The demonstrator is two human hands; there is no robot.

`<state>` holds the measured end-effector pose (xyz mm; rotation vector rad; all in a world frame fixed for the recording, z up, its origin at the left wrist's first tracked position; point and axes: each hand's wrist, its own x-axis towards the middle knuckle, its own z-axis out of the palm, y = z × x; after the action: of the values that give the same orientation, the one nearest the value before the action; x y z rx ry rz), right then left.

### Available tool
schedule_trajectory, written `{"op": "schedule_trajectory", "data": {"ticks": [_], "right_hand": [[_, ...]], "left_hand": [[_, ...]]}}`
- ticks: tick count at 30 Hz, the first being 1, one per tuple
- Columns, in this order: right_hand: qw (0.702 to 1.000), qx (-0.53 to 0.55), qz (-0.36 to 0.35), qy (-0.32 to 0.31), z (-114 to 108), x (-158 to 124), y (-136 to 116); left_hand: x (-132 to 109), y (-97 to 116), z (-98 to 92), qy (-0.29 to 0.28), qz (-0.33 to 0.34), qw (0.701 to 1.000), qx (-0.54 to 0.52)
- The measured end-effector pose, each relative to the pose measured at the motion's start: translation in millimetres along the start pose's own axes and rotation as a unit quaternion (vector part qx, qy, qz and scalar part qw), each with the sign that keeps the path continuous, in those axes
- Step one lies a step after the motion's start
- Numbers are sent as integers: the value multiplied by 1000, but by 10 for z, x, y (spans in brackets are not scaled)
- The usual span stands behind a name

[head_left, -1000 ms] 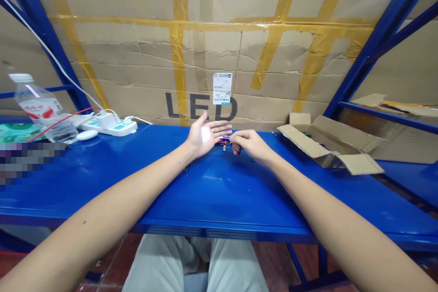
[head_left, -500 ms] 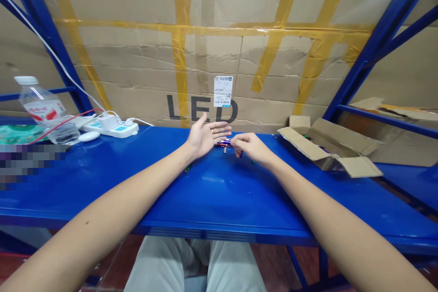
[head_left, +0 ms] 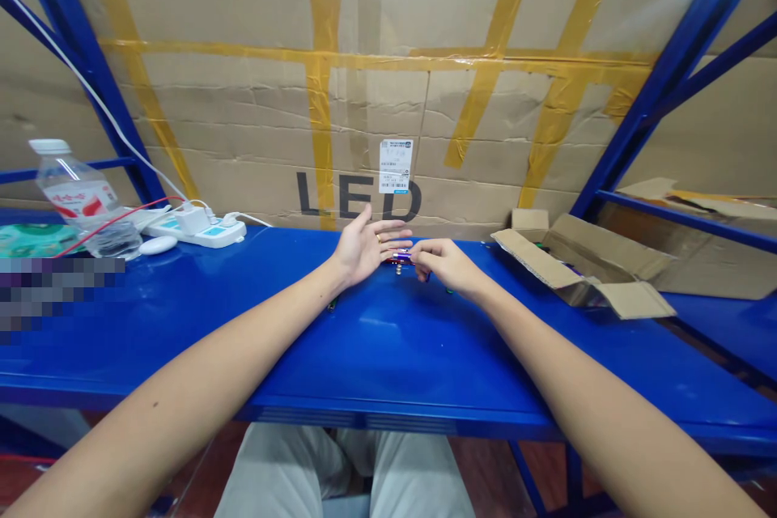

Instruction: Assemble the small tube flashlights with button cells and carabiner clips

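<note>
In the head view my left hand [head_left: 363, 249] is open above the table, palm turned up and to the right, fingers stretched out and a ring on one of them. Just beyond its fingertips, my right hand [head_left: 444, 265] pinches a small shiny purple item [head_left: 401, 256] between thumb and fingers. Its exact kind is too small to make out. Beneath it shows something red, with small silvery parts [head_left: 399, 269] hanging or lying below. A small green piece [head_left: 448, 290] is partly hidden by my right hand. Another small dark-green piece [head_left: 333, 304] lies beside my left wrist.
An open cardboard box [head_left: 583, 263] with small items inside stands on the right of the blue table [head_left: 376, 356]. At the left are a water bottle [head_left: 85, 202], a white power strip [head_left: 206, 231] with cables, and a white oval object [head_left: 158, 245]. A large taped cardboard sheet [head_left: 255, 121] rises behind.
The view has tilted up slightly, so the scene sits a little lower. Both hands keep nearly the same pose, my right hand still pinching the purple item.
</note>
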<state>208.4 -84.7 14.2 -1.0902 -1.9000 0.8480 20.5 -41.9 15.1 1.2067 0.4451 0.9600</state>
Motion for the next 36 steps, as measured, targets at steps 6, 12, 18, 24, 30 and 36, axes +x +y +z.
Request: {"op": "schedule_trajectory", "data": {"ticks": [6,12,18,24,30,36], "right_hand": [[1000,-5,-3,7,-11,1,3],[1000,2,-3,24,-12,7,34],[1000,-27,1,17,-7,4,1],[999,-48,5,15,-4,0,-11],[999,-46,14,17,12,-7,-17],[999,-43,25,19,11,0,-20]], "left_hand": [[-6,13,14,2,-3,1000,-20],[-11,28,30,18,-18,998,-51],[-7,38,19,24,-18,997,-72],[-13,47,29,19,-20,997,-74],[-19,55,44,20,-25,996,-78],[-8,58,17,19,-26,995,-99]]}}
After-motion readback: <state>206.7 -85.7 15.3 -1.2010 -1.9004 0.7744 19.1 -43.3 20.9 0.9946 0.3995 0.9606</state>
